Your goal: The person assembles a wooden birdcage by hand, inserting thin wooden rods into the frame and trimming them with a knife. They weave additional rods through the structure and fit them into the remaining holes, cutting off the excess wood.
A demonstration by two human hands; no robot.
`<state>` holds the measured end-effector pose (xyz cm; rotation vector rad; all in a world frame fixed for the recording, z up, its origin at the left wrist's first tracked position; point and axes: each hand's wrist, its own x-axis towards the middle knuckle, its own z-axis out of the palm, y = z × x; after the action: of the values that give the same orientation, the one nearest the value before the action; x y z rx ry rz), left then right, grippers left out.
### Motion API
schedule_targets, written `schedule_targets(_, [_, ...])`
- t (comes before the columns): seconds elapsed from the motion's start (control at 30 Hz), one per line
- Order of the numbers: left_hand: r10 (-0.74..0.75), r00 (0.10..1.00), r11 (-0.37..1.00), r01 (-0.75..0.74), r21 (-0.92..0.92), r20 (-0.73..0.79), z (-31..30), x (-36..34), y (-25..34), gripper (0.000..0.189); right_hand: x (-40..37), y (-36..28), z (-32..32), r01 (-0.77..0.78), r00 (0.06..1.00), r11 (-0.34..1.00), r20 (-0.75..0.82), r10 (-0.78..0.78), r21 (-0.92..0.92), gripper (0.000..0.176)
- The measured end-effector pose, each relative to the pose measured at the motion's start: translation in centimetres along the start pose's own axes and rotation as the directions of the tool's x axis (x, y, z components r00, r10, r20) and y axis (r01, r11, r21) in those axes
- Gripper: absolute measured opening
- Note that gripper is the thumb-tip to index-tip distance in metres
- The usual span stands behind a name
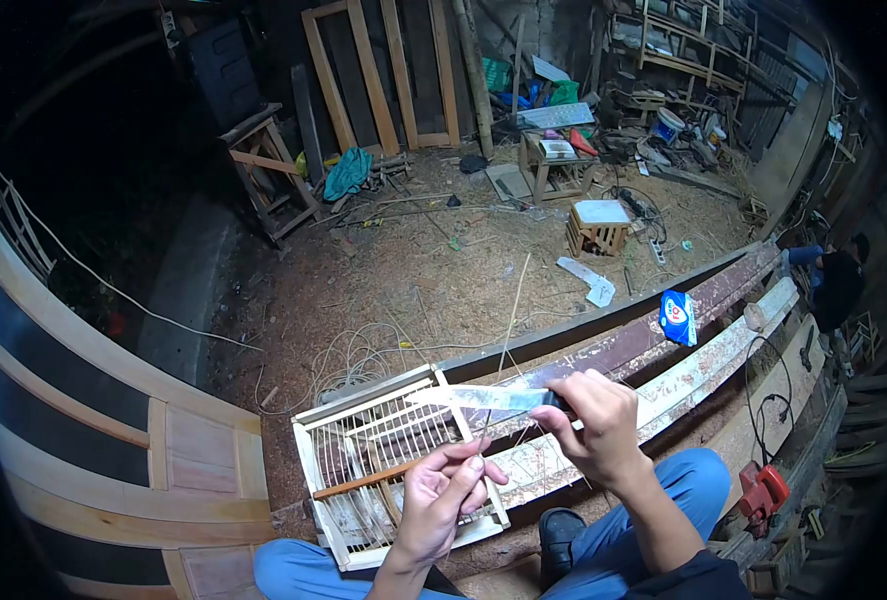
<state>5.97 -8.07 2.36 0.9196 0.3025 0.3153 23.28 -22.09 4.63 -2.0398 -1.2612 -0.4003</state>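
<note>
Currently, the left hand (442, 495) pinches the thin stick (513, 318) over the slatted frame (364, 396); the right hand (601, 420) grips the knife (496, 399). Stick: likely light, flexible, snappable; hold near its lower end.

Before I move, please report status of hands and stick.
Left hand pinching thin stick. Right hand gripping knife. Slatted wooden frame beneath, close by.
</note>
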Motion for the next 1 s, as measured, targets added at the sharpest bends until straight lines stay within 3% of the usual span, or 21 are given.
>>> schedule_targets(0.03, [-0.006, 1.0, 1.0, 0.007, 0.021, -0.009, 0.1, 0.0, 0.0, 0.028, 0.2, -0.2, -0.5, -0.012, 1.0, 1.0, 0.012, 0.012, -0.009, 0.029])
schedule_targets(0.07, [-0.021, 0.999, 0.999, 0.022, -0.044, 0.026, -0.2, 0.0, -0.2, 0.027, 0.0, -0.3, -0.3, 0.031, 0.999, 0.999, 0.044, -0.033, 0.033, 0.03])
schedule_targets(0.17, [0.008, 0.999, 1.0, -0.007, -0.002, 0.047, -0.4, -0.3, -0.6, 0.025, -1.0, -1.1, 0.9, 0.158, 0.971, 0.98, 0.159, -0.176, 0.121, 0.035])
schedule_targets(0.27, [0.002, 0.999, 1.0, -0.002, 0.01, 0.042, -0.4, -0.4, -0.4, 0.024, -1.1, -1.5, 1.0, 0.133, 0.973, 0.98, 0.168, -0.157, 0.15, 0.034])
schedule_targets(0.33, [-0.004, 0.997, 1.0, 0.002, 0.03, 0.073, -0.2, -0.1, 0.1, 0.025, -0.5, -1.2, 0.2, 0.121, 0.984, 0.992, 0.122, -0.126, 0.046, 0.034])
schedule_targets(0.43, [-0.014, 0.995, 1.0, 0.014, 0.003, 0.096, -0.3, -0.2, 0.0, 0.028, 0.3, 0.3, -0.3, 0.002, 0.999, 1.0, -0.035, -0.002, -0.001, 0.031])
schedule_targets(0.5, [0.0, 0.999, 1.0, 0.0, 0.01, 0.041, 0.6, -0.1, -0.1, 0.028, 0.0, 0.3, -0.3, 0.017, 1.0, 1.0, -0.024, -0.017, -0.012, 0.031])
schedule_targets(0.57, [0.002, 1.0, 1.0, -0.002, -0.001, -0.03, 0.3, -0.1, -0.6, 0.028, -0.9, -0.7, 0.7, 0.156, 0.984, 0.988, 0.089, -0.155, 0.006, 0.029])
schedule_targets(0.63, [-0.024, 0.995, 0.996, 0.015, -0.086, -0.101, 0.9, -0.1, 0.0, 0.028, -1.0, -1.3, 1.1, 0.154, 0.98, 0.988, 0.123, -0.154, 0.012, 0.027])
schedule_targets(0.77, [0.044, 0.999, 0.997, -0.042, -0.071, 0.02, 0.4, 0.2, 0.1, 0.029, 0.1, 0.6, -0.1, 0.013, 0.998, 1.0, -0.055, -0.015, -0.025, 0.024])
schedule_targets(0.83, [0.011, 1.0, 0.999, -0.012, -0.05, -0.03, 0.5, 0.2, 0.2, 0.027, 0.0, 0.5, -0.2, 0.023, 0.999, 1.0, -0.047, -0.024, -0.019, 0.025])
schedule_targets(0.93, [0.025, 0.999, 0.999, -0.027, -0.028, -0.045, -0.1, -0.2, -0.4, 0.023, -0.8, -1.1, 0.7, 0.157, 0.981, 0.987, 0.115, -0.158, 0.016, 0.028])
schedule_targets(1.0, [0.034, 0.998, 0.998, -0.036, -0.043, -0.045, 0.2, -0.2, -0.2, 0.019, -1.0, -1.4, 0.8, 0.146, 0.982, 0.989, 0.113, -0.148, 0.032, 0.028])
